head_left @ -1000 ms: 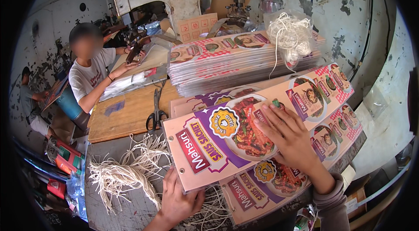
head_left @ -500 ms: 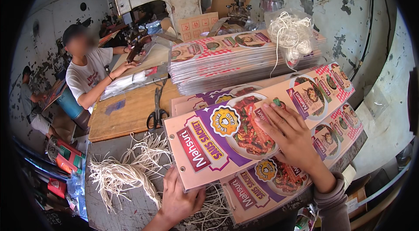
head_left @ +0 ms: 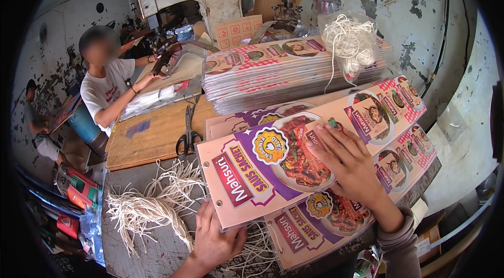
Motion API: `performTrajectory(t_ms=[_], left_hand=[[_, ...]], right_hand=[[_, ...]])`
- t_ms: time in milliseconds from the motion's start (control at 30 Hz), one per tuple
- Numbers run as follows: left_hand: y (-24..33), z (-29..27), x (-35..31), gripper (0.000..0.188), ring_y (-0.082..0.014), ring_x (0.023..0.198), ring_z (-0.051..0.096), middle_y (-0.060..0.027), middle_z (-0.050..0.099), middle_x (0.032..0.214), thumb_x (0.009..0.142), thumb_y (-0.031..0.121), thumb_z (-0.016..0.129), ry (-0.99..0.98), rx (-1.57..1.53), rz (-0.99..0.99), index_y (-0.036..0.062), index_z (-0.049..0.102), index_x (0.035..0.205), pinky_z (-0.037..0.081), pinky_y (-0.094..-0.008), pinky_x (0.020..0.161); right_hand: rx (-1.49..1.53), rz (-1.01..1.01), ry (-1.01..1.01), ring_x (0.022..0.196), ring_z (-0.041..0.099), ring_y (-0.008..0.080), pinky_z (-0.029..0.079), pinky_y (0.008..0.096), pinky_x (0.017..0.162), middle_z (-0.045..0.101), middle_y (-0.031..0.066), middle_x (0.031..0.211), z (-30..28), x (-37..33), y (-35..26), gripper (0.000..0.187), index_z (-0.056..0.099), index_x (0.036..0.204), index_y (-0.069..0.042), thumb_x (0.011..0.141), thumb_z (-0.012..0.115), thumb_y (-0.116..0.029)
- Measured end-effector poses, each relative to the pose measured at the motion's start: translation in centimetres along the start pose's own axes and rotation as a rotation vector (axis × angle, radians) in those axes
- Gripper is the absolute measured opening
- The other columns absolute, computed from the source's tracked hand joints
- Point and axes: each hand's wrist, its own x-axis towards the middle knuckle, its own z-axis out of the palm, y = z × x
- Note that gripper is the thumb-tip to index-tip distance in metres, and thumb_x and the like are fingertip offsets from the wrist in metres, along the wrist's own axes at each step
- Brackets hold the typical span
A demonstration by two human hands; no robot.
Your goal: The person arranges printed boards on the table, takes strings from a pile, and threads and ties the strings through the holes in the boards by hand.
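Printed card (head_left: pixel 296 160) on pile at near tabletop (head_left: pixel 126 178), both hands on it.
R hand (head_left: pixel 341 160) flat on card mid, fingers extended, not gripping, prob. steadying it; L hand (head_left: pixel 220 236) curled at near-left corner, partly hidden, can't tell if pinching, prob. propping eyeleted end. Card lies askew atop a nearer card (head_left: pixel 296 231), eyelet end jutting left, likely so L hand can get at it. Cord bundle (head_left: pixel 152 215) just left; scissors (head_left: pixel 189 133) farther, on wood board (head_left: pixel 152 139), likely for easy reach. Bagged cord (head_left: pixel 349 42) atop far stack (head_left: pixel 283 78), prob. parked out of way.
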Motion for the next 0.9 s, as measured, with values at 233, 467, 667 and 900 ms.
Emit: performTrajectory(t_ms=[233, 467, 667, 900], left_hand=[[-0.06, 0.13, -0.10, 0.034, -0.0398, 0.113, 0.040, -0.0222, 0.044, 0.115, 0.070, 0.017, 0.068, 0.004, 0.003, 0.007, 0.0081, 0.062, 0.102, 0.036, -0.0550, 0.094], [-0.08, 0.15, -0.15, 0.033, -0.0397, 0.114, 0.040, -0.0224, 0.044, 0.116, 0.070, 0.017, 0.068, 0.002, -0.001, 0.008, 0.0078, 0.062, 0.101, 0.035, -0.0551, 0.095], [-0.05, 0.21, -0.12, 0.031, -0.0392, 0.114, 0.039, -0.0215, 0.044, 0.116, 0.069, 0.016, 0.068, 0.013, 0.006, 0.013, 0.0077, 0.063, 0.099, 0.035, -0.0551, 0.095], [-0.06, 0.17, -0.19, 0.030, -0.0390, 0.114, 0.039, -0.0213, 0.043, 0.116, 0.069, 0.016, 0.068, 0.008, 0.003, 0.014, 0.0077, 0.064, 0.098, 0.035, -0.0552, 0.095]], right_hand=[[0.001, 0.003, 0.017, 0.128, 0.037, 0.0235, 0.029, 0.0421, 0.105, 0.039, 0.0088, 0.139, 0.12, -0.03, 0.01, 0.082, 0.045, 0.132, -0.015, 0.054, 0.070, -0.012], [0.015, 0.009, 0.008, 0.128, 0.037, 0.0235, 0.029, 0.0424, 0.105, 0.039, 0.0092, 0.139, 0.05, 0.01, -0.04, 0.083, 0.045, 0.132, -0.015, 0.053, 0.071, -0.011], [-0.001, 0.006, 0.008, 0.127, 0.038, 0.0237, 0.030, 0.0425, 0.105, 0.040, 0.0094, 0.138, 0.05, 0.05, -0.05, 0.085, 0.044, 0.133, -0.015, 0.052, 0.070, -0.010], [0.016, 0.011, 0.012, 0.127, 0.039, 0.0234, 0.030, 0.0423, 0.104, 0.040, 0.0093, 0.139, 0.03, 0.07, -0.08, 0.085, 0.044, 0.133, -0.017, 0.053, 0.069, -0.008]])
